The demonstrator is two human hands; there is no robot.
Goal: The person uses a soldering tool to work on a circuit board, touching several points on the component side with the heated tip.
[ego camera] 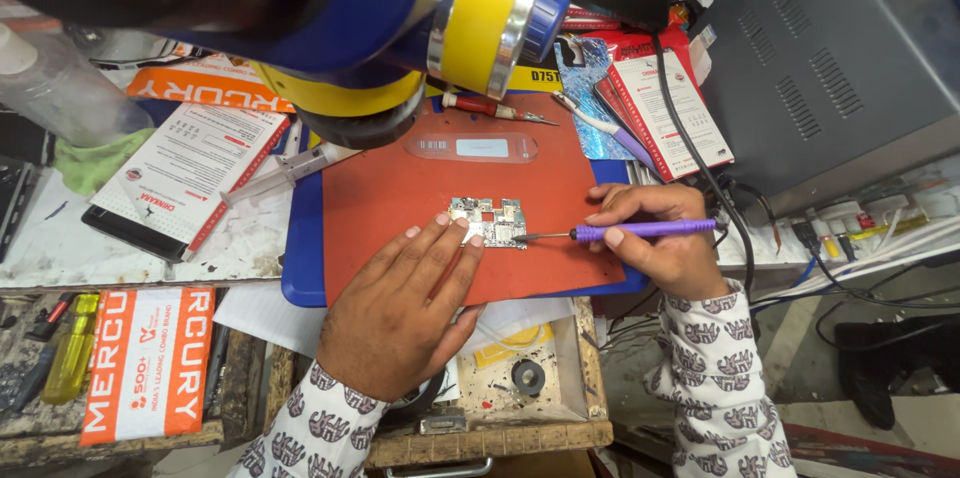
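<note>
The left hand [400,308] lies flat and open on a red mat [390,198], with its fingers stretched out. Its fingertips [458,235] press on the near left edge of a small circuit board [490,222], which lies on the mat just past the fingers. The right hand [660,248] is closed around a thin purple tool [645,230], held like a pen. The tool points left, toward the left hand, and its metal tip touches the right edge of the little board. So the board sits between the two hands, touched from both sides. Under the red mat there is a blue mat [300,258], which sticks out on the left of the left hand. Further away from the hands, at the far edge of the red mat, lies a clear plastic strip [470,148], and past that a red screwdriver [490,108]. Above it all hangs a big blue and yellow microscope [400,18]. A black cable [700,168] runs behind the right hand. To the left of the left hand lies a syringe [280,173] and a white card box [190,173]. Both sleeves [710,368] are white with a dark pattern.
</note>
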